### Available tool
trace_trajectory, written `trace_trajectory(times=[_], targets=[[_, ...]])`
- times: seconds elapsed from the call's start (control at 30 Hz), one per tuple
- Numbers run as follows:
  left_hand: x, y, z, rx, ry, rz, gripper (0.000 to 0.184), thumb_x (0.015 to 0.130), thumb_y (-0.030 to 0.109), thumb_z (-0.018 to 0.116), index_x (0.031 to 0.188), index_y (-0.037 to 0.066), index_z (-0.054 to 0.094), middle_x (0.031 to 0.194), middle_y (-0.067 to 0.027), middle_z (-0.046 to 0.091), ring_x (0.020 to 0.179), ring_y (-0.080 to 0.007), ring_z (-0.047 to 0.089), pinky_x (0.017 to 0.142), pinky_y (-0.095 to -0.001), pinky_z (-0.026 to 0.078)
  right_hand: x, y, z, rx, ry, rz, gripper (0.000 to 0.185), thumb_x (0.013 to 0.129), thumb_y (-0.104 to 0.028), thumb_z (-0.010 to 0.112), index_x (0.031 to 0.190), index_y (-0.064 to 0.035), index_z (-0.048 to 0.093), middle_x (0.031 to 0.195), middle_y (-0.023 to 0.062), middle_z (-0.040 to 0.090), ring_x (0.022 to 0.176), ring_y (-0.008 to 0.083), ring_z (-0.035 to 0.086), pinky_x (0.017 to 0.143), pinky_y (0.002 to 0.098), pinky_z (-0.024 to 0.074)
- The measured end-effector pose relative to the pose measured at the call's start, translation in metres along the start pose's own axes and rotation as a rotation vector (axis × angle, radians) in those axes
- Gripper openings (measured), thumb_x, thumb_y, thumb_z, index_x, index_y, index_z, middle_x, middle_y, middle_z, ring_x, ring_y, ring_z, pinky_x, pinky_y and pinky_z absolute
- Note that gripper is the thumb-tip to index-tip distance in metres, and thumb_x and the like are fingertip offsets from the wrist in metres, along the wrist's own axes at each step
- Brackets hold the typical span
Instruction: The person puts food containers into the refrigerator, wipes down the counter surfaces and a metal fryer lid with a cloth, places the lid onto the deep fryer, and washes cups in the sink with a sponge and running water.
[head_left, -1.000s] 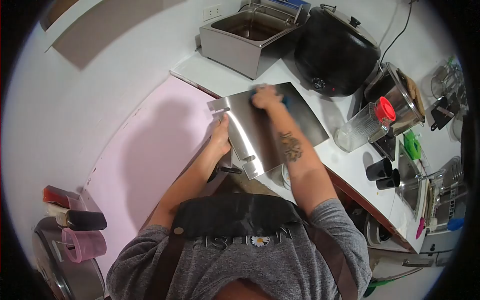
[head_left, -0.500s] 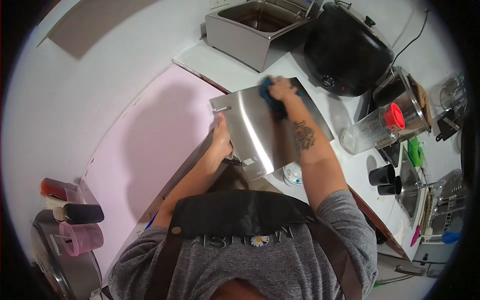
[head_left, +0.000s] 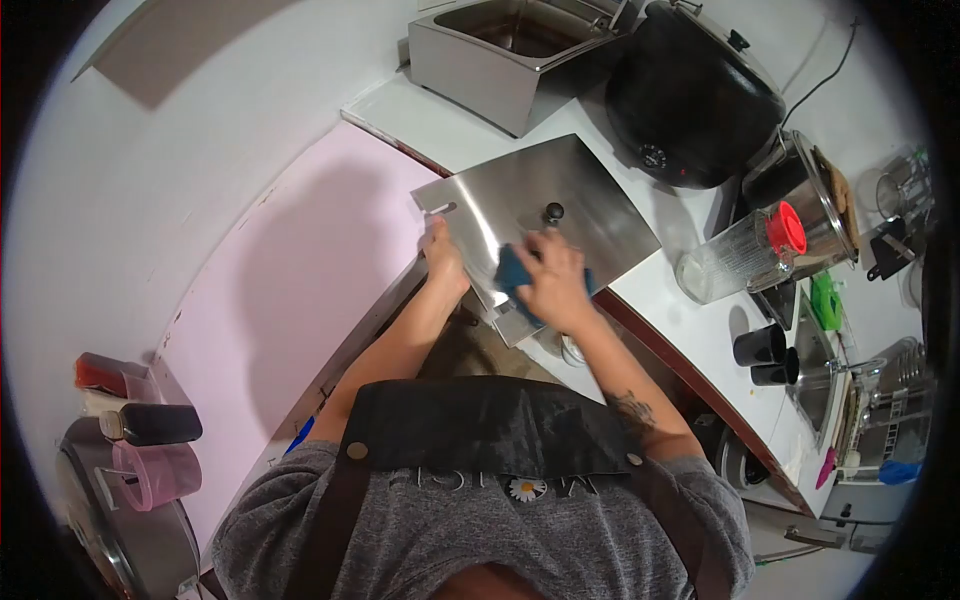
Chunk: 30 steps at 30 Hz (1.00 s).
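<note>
A flat stainless steel lid [head_left: 590, 190] with a black knob [head_left: 554, 212] and a notch near its left corner is tilted over the counter's edge. My left hand [head_left: 444, 262] grips the lid's left edge, its thumb near the notch and its other fingers hidden beneath. On the lid's near part, my right hand [head_left: 555, 280] presses a dark blue cloth [head_left: 514, 272] against the metal. The cloth shows on both sides of that hand, whose fingers are slightly blurred.
Behind the lid are a steel fryer-like basin [head_left: 470, 75] and a black round cooker [head_left: 690, 100]. To the right stand a glass jug with red lid [head_left: 735, 262], black cups [head_left: 760, 346] and a sink [head_left: 815, 370]. A pink surface [head_left: 290, 270] lies left.
My right hand has moved with the cloth from the lid's far part toward its near edge, uncovering the black knob. My left hand still holds the left edge.
</note>
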<state>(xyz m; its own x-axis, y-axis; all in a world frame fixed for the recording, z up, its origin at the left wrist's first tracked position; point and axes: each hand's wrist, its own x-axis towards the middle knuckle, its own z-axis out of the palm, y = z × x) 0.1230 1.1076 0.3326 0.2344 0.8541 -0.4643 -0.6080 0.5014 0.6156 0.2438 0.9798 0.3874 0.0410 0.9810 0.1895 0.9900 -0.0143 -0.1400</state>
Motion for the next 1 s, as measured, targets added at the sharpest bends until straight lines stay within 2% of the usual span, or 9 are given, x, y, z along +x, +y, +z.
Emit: trace_trajectory(times=[0.17, 0.23, 0.37, 0.57, 0.67, 0.73, 0.77, 0.83, 1.0], targets=[[-0.009, -0.006, 0.001, 0.063, -0.111, -0.019, 0.041, 0.093, 0.037, 0.034, 0.116, 0.003, 0.043, 0.109, -0.0103, 0.052, 0.098, -0.0232, 0.052, 0.082, -0.0398, 0.046, 0.000, 0.093, -0.008, -0.108, 0.177, 0.698, 0.048, 0.073, -0.030, 0.058, 0.116, -0.0116, 0.051, 0.108, 0.0138, 0.043, 0.099, 0.0327, 0.041, 0.077, 0.0491, 0.0361], [-0.014, -0.009, 0.011, 0.060, -0.085, 0.003, 0.040, 0.093, 0.035, 0.034, 0.115, 0.003, 0.043, 0.109, -0.0105, 0.051, 0.099, -0.0230, 0.051, 0.083, -0.0399, 0.045, 0.010, 0.066, 0.006, -0.129, 0.298, 0.453, 0.028, 0.072, -0.016, 0.051, 0.097, -0.0022, 0.054, 0.094, 0.0163, 0.050, 0.089, 0.0327, 0.048, 0.073, 0.0452, 0.0392], [-0.011, -0.014, 0.001, 0.158, -0.126, 0.113, 0.033, 0.093, 0.028, 0.038, 0.113, 0.003, 0.045, 0.106, -0.0092, 0.054, 0.095, -0.0220, 0.054, 0.081, -0.0380, 0.046, 0.009, -0.026, 0.022, 0.245, 0.279, -0.108, 0.023, 0.067, -0.008, 0.053, 0.090, -0.0073, 0.056, 0.088, 0.0118, 0.052, 0.085, 0.0278, 0.050, 0.071, 0.0413, 0.0405], [-0.013, -0.015, -0.007, 0.026, -0.165, -0.003, 0.033, 0.092, 0.027, 0.039, 0.114, 0.004, 0.046, 0.105, -0.0084, 0.054, 0.094, -0.0223, 0.055, 0.079, -0.0392, 0.047, 0.013, 0.124, 0.002, -0.084, 0.358, 0.377, 0.028, 0.066, -0.004, 0.056, 0.094, -0.0067, 0.056, 0.096, 0.0171, 0.052, 0.089, 0.0355, 0.051, 0.073, 0.0430, 0.0453], [-0.013, -0.011, 0.000, 0.075, -0.160, 0.032, 0.033, 0.092, 0.028, 0.038, 0.114, 0.003, 0.046, 0.106, -0.0088, 0.054, 0.094, -0.0231, 0.055, 0.079, -0.0396, 0.047, 0.026, 0.169, -0.023, 0.187, 0.228, 0.482, 0.035, 0.069, -0.001, 0.054, 0.104, -0.0042, 0.053, 0.103, 0.0199, 0.052, 0.093, 0.0360, 0.052, 0.079, 0.0418, 0.0447], [-0.009, -0.012, -0.007, 0.075, -0.149, -0.027, 0.034, 0.093, 0.028, 0.038, 0.115, 0.003, 0.045, 0.106, -0.0096, 0.054, 0.094, -0.0238, 0.055, 0.079, -0.0401, 0.048, 0.021, 0.177, -0.034, 1.560, 0.162, 0.569, 0.044, 0.071, 0.000, 0.054, 0.115, 0.0002, 0.046, 0.108, 0.0246, 0.051, 0.099, 0.0360, 0.051, 0.085, 0.0388, 0.0430], [-0.009, -0.012, -0.007, 0.076, -0.151, -0.027, 0.034, 0.093, 0.028, 0.038, 0.115, 0.003, 0.045, 0.106, -0.0096, 0.054, 0.094, -0.0238, 0.055, 0.079, -0.0401, 0.048, 0.018, 0.188, -0.031, 1.560, 0.165, 0.569, 0.044, 0.071, 0.000, 0.054, 0.115, 0.0002, 0.046, 0.108, 0.0246, 0.051, 0.099, 0.0360, 0.051, 0.085, 0.0388, 0.0430], [-0.008, -0.012, -0.008, 0.055, -0.180, -0.055, 0.036, 0.093, 0.030, 0.036, 0.116, 0.004, 0.044, 0.106, -0.0102, 0.054, 0.095, -0.0240, 0.055, 0.079, -0.0406, 0.048, 0.011, 0.208, -0.016, 0.317, 0.310, 0.665, 0.049, 0.071, 0.000, 0.055, 0.118, 0.0035, 0.043, 0.108, 0.0269, 0.051, 0.102, 0.0372, 0.050, 0.087, 0.0371, 0.0419], [-0.013, -0.013, -0.005, 0.006, -0.156, -0.115, 0.043, 0.094, 0.037, 0.029, 0.116, 0.004, 0.044, 0.108, -0.0098, 0.053, 0.095, -0.0241, 0.055, 0.080, -0.0412, 0.048, 0.023, 0.128, -0.006, 0.145, 0.266, 0.574, 0.054, 0.077, -0.024, 0.050, 0.121, 0.0063, 0.039, 0.123, 0.0288, 0.039, 0.114, 0.0404, 0.038, 0.096, 0.0439, 0.0303]])
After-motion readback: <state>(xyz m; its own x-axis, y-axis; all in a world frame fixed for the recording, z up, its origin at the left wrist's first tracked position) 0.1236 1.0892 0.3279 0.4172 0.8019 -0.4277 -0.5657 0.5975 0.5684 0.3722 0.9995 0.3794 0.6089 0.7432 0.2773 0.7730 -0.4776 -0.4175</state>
